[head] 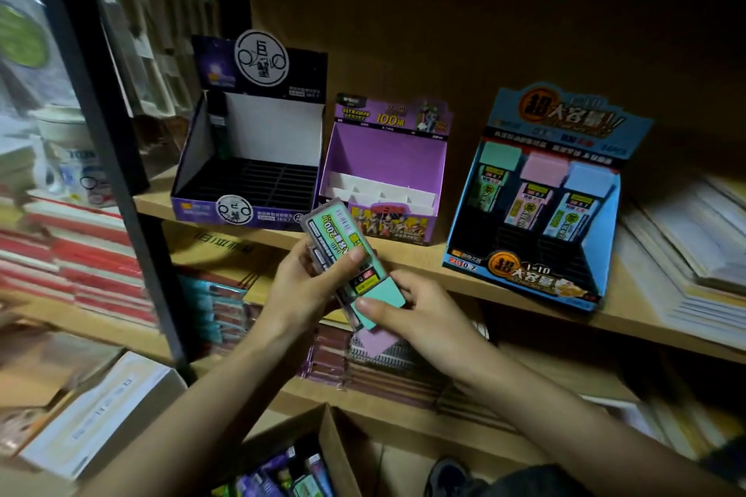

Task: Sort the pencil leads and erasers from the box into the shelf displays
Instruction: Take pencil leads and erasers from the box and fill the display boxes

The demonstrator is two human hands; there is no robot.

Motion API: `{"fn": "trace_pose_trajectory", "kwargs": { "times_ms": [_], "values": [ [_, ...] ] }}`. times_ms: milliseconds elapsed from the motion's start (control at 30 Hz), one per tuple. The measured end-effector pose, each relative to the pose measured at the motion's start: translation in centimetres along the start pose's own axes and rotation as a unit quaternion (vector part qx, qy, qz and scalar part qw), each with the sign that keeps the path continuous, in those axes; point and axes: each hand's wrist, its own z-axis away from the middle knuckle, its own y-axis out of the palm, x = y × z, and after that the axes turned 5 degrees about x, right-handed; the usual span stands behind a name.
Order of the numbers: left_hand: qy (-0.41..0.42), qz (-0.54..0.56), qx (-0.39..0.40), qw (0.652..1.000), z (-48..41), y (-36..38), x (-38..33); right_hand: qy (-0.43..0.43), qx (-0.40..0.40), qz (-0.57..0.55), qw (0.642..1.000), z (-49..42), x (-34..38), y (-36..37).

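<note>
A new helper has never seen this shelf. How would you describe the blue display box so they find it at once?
Three displays stand in a row on the wooden shelf. The blue display is the rightmost, beside stacks of paper. Unlike the dark purple display and light purple display, it shows three lead cases capped green, pink and blue.

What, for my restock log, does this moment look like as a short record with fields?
left hand: grips a stack of lead cases
right hand: pinches the stack's green-capped end
blue display: three cases with green, pink, blue caps
purple display: only white dividers visible
dark display: one dark case, back left
cardboard box: more packs inside, below the shelf
</note>
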Motion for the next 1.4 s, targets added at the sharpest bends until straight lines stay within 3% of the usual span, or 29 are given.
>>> {"fn": "trace_pose_trajectory", "kwargs": {
  "times_ms": [167,367,567,733,933,1167,1267,1400],
  "values": [
    [-0.014,0.042,0.077,0.996,-0.2,-0.1,-0.1,-0.021,-0.016,-0.094,0.995,0.3,-0.1,-1.1],
    [0.005,0.023,0.072,0.997,-0.6,-0.7,-0.2,-0.072,-0.114,-0.219,0.966,0.8,0.7,-4.2],
    [0.026,0.005,0.031,0.999,-1.0,-1.2,-0.3,-0.180,-0.270,-0.073,0.943,1.5,3.3,-11.5],
    [0.036,0.024,0.033,0.999,-1.4,-1.0,-0.2,-0.201,-0.357,0.065,0.910,0.5,5.2,-17.5],
    [0.038,0.024,0.050,0.998,-1.1,-0.9,0.0,-0.140,-0.311,0.224,0.913,-3.8,6.4,-20.3],
    [0.040,0.021,0.053,0.998,-0.9,-1.1,-0.2,-0.101,-0.238,0.412,0.874,-5.2,6.6,-19.3],
    [0.037,0.018,0.054,0.998,-0.8,-1.0,-0.2,-0.111,-0.240,0.416,0.870,-5.3,6.2,-18.9],
    [0.040,0.025,0.059,0.997,-0.9,-0.9,-0.1,-0.116,-0.215,0.376,0.894,-5.5,6.1,-18.9]
  ]
}}
